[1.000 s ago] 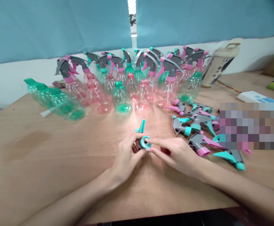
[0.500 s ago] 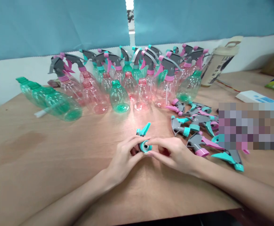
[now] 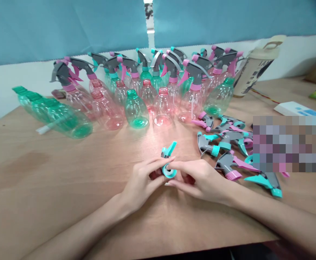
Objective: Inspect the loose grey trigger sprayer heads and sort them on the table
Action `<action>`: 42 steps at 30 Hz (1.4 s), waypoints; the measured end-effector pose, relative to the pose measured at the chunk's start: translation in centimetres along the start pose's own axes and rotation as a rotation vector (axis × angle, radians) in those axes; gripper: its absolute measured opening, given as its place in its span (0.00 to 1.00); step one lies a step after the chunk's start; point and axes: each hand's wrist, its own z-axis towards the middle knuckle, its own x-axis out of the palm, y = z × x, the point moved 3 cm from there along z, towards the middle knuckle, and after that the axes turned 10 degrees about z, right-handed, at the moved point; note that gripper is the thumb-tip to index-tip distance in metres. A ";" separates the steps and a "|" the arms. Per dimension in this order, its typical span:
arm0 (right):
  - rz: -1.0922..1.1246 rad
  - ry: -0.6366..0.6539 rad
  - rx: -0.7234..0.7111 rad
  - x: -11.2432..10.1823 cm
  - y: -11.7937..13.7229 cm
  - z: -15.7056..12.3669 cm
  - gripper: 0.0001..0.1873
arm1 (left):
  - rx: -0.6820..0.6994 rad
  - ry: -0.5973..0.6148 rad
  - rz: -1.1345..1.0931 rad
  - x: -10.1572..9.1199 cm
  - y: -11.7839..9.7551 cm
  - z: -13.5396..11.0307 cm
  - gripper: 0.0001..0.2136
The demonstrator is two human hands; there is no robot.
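Note:
My left hand point(image 3: 143, 178) is closed round a grey and turquoise spray trigger head point(image 3: 169, 170), whose turquoise collar opening faces me. Its turquoise trigger lever points up and to the right. From the other side my right hand point(image 3: 204, 177) works on the same part, the index fingertip at the collar's opening and the thumb just below the rim. Loose spray trigger heads point(image 3: 228, 164) in grey, pink and turquoise lie to the right of my right hand. Behind the hands stand a green bottle point(image 3: 136, 110) and a pink bottle point(image 3: 162, 108), both without heads.
Several bottles with spray heads point(image 3: 193, 88) crowd the back of the wooden table point(image 3: 65, 202). A row of green bottles point(image 3: 53, 112) lies tilted at the left, beside a whitish tube point(image 3: 44, 129). A cream tumbler point(image 3: 257, 68) and a white box point(image 3: 296, 107) sit at the right.
My right index fingertip has shifted to the left over the collar's opening, and the thumb has dropped slightly below the rim. The trigger head stays in my left hand. The view has shifted slightly.

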 end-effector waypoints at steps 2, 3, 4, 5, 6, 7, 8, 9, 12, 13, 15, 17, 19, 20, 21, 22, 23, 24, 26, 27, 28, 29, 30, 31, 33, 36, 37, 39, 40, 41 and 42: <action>-0.021 0.048 0.007 0.1 0.0 0.0 0.08 | 0.040 0.012 0.020 0.1 -0.2 0.0 0.15; -0.028 0.067 0.009 0.1 0.1 0.0 0.08 | 0.058 0.012 0.027 0.1 -0.2 0.0 0.16; -0.032 0.076 0.007 0.1 0.1 0.0 0.07 | 0.071 0.007 0.033 0.1 -0.3 0.0 0.16; -0.037 0.074 0.000 0.1 0.1 0.0 0.07 | 0.076 0.001 0.039 0.1 -0.3 0.0 0.16; -0.045 0.066 -0.009 0.1 0.1 0.0 0.08 | 0.078 -0.007 0.046 0.1 -0.3 -0.1 0.16; -0.059 0.053 -0.021 0.0 0.1 0.0 0.09 | 0.075 -0.015 0.054 0.1 -0.2 -0.1 0.16; -0.080 0.039 -0.032 -0.1 0.1 0.0 0.10 | 0.068 -0.022 0.060 0.1 -0.2 -0.1 0.16; -0.106 0.022 -0.042 -0.2 0.1 -0.1 0.10 | 0.058 -0.026 0.061 0.1 -0.1 -0.2 0.17; -0.178 -0.032 -0.065 -0.5 0.1 -0.1 0.11 | 0.013 -0.040 0.035 0.1 0.1 -0.3 0.18; -0.193 -0.051 -0.070 -0.5 0.2 -0.1 0.12 | -0.003 -0.046 0.026 0.2 0.1 -0.4 0.18; -0.209 -0.078 -0.072 -0.5 0.2 -0.1 0.13 | -0.020 -0.060 0.014 0.2 0.2 -0.5 0.17; -0.210 -0.091 -0.068 -0.5 0.2 -0.1 0.13 | -0.018 -0.070 0.013 0.1 0.1 -0.5 0.17; -0.172 -0.076 -0.062 -0.3 0.2 -0.1 0.13 | -0.006 -0.070 0.014 0.1 0.1 -0.5 0.16; -0.141 -0.058 -0.055 -0.2 0.2 -0.2 0.13 | 0.000 -0.068 0.016 0.1 0.1 -0.5 0.16; -0.107 -0.033 -0.045 -0.1 0.1 -0.2 0.13 | 0.004 -0.063 0.019 0.1 0.1 -0.5 0.16; -0.075 -0.008 -0.032 0.0 0.0 -0.3 0.13 | 0.008 -0.059 0.022 0.1 0.1 -0.5 0.16; -0.048 0.016 -0.016 0.0 0.0 -0.3 0.13 | 0.014 -0.054 0.028 0.1 0.1 -0.5 0.16; -0.028 0.036 -0.001 0.0 -0.1 -0.3 0.13 | 0.021 -0.048 0.035 0.1 0.2 -0.5 0.16; -0.007 0.074 0.018 0.0 -0.2 -0.3 0.11 | 0.052 -0.037 0.047 0.1 0.1 -0.5 0.17; -0.003 0.089 0.021 0.0 -0.2 -0.2 0.10 | 0.076 -0.035 0.050 0.1 0.1 -0.4 0.17; -0.003 0.100 0.022 -0.1 -0.2 -0.2 0.10 | 0.102 -0.031 0.052 0.1 0.0 -0.4 0.17; -0.007 0.108 0.021 -0.1 -0.2 -0.1 0.09 | 0.130 -0.028 0.053 0.1 -0.1 -0.3 0.18; -0.011 0.111 0.021 -0.1 -0.2 -0.1 0.09 | 0.157 -0.025 0.054 0.1 -0.2 -0.3 0.18; -0.012 0.115 0.024 -0.2 -0.3 -0.1 0.09 | 0.181 -0.020 0.055 0.1 -0.3 -0.2 0.19; -0.008 0.123 0.033 -0.2 -0.3 -0.1 0.09 | 0.213 -0.008 0.057 0.2 -0.5 -0.2 0.21; -0.005 0.121 0.041 -0.2 -0.3 -0.2 0.11 | 0.238 0.000 0.063 0.3 -0.6 -0.2 0.21; -0.008 0.119 0.039 -0.2 -0.3 -0.2 0.13 | 0.244 -0.002 0.068 0.4 -0.6 -0.3 0.20; -0.015 0.112 0.034 -0.2 -0.3 -0.3 0.14 | 0.258 -0.009 0.075 0.5 -0.6 -0.3 0.19; -0.020 0.109 0.029 -0.2 -0.3 -0.3 0.15 | 0.263 -0.008 0.076 0.5 -0.6 -0.4 0.18; -0.024 0.107 0.023 -0.2 -0.3 -0.3 0.15 | 0.269 -0.007 0.076 0.6 -0.6 -0.4 0.17; -0.027 0.104 0.015 -0.3 -0.2 -0.3 0.15 | 0.274 -0.002 0.077 0.6 -0.6 -0.4 0.17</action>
